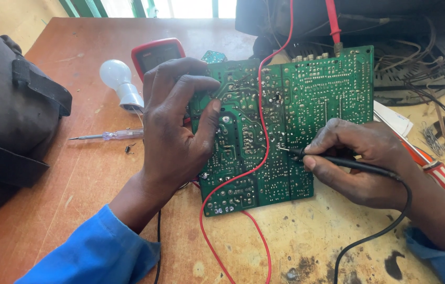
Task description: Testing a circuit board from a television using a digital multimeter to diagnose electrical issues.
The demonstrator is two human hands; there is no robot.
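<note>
A green circuit board [306, 100] lies solder side up on the wooden table [86, 173]. My left hand [178, 123] grips the board's left edge, thumb pressed on its face. My right hand [359, 158] holds a black test probe [333, 160] like a pen, its metal tip touching the board near the middle. A red lead [261, 131] runs across the board and off the table's front. A red probe [333, 23] stands at the board's far edge.
A red multimeter [154, 52], a white light bulb [120, 81] and a tester screwdriver [109, 135] lie left of the board. A dark bag [7, 115] fills the left side. A black device with tangled wires [422, 68] sits behind on the right.
</note>
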